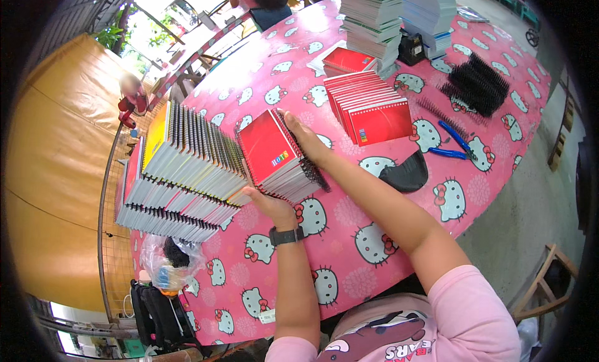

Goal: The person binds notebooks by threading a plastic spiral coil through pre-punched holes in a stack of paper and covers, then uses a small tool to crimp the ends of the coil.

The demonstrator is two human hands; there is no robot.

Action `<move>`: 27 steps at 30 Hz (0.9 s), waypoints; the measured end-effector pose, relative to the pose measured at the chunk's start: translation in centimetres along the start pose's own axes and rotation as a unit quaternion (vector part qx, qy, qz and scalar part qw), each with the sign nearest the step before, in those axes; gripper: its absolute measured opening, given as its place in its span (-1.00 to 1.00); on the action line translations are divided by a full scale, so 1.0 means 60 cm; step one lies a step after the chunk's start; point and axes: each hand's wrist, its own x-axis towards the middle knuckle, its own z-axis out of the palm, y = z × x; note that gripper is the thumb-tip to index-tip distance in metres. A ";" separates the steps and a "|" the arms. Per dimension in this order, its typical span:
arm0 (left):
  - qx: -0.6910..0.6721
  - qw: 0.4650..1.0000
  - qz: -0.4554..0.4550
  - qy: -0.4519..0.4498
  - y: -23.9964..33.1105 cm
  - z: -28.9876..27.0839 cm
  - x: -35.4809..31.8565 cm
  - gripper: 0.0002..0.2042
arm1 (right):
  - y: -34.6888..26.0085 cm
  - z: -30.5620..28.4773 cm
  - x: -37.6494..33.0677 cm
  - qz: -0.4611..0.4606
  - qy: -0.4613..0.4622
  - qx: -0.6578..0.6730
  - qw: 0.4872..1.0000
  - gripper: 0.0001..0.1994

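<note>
A stack of red-covered spiral notebooks [267, 145] stands on the table in front of me, its black coil bindings toward the right. My left hand [272, 207], with a black watch on the wrist, grips the stack at its near lower corner. Along the coil side, my right hand [307, 140] is wrapped over the far right edge. Directly left of it rises a larger block of coil-bound notebooks [187, 168] in several layers, with a yellow cover [156, 140] showing at its left end.
Beyond my right arm lie a fanned row of red notebooks [380, 122], blue-handled pliers [455, 140], a black pouch [405, 172] and a bundle of black coils [479, 84]. Tall paper stacks [372, 19] stand behind. A plastic bag [171, 262] sits at the left table edge.
</note>
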 end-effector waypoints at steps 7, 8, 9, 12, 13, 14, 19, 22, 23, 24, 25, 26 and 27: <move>0.099 0.983 0.151 -0.039 0.020 0.021 -0.003 -0.16 | -0.003 -0.003 0.011 -0.036 0.026 -0.050 0.998 -0.24; 0.178 0.955 0.231 -0.046 0.024 0.021 -0.003 -0.15 | -0.012 -0.003 0.018 -0.033 0.018 -0.035 0.999 -0.28; 0.255 0.915 0.307 -0.052 0.027 0.021 -0.002 -0.12 | -0.024 -0.007 0.031 -0.030 0.011 -0.021 0.999 -0.32; 0.331 0.870 0.353 -0.096 0.033 0.020 -0.008 -0.07 | -0.031 -0.010 0.053 -0.045 -0.018 -0.008 0.999 -0.46; 0.333 0.871 0.348 -0.091 0.031 0.016 -0.007 -0.06 | -0.031 -0.008 0.061 -0.058 -0.031 -0.009 0.998 -0.51; 0.334 0.873 0.344 -0.086 0.025 0.010 -0.007 -0.04 | -0.030 -0.004 0.064 -0.058 -0.029 -0.012 0.998 -0.55; 0.305 0.899 0.303 -0.075 0.014 0.009 -0.010 -0.01 | -0.023 0.009 0.064 -0.020 -0.028 0.022 0.999 -0.64; 0.285 0.909 0.297 -0.073 0.012 0.010 -0.011 0.00 | -0.021 0.006 0.070 0.023 -0.023 0.006 0.999 -0.66; 0.302 0.901 0.303 -0.072 0.013 0.009 -0.011 0.00 | -0.019 0.007 0.071 0.016 -0.020 0.019 0.999 -0.67; 0.319 0.893 0.309 -0.071 0.014 0.009 -0.010 -0.01 | -0.017 0.008 0.071 0.010 -0.016 0.033 0.999 -0.67; 0.312 0.901 0.295 -0.066 0.016 0.014 -0.012 0.00 | -0.013 0.007 0.072 0.003 -0.012 0.046 0.999 -0.68; 0.304 0.908 0.280 -0.061 0.017 0.019 -0.015 0.00 | -0.010 0.004 0.074 -0.003 -0.019 0.044 0.999 -0.68; 0.296 0.916 0.266 -0.056 0.018 0.025 -0.018 0.00 | -0.008 0.001 0.076 -0.008 -0.025 0.041 0.999 -0.69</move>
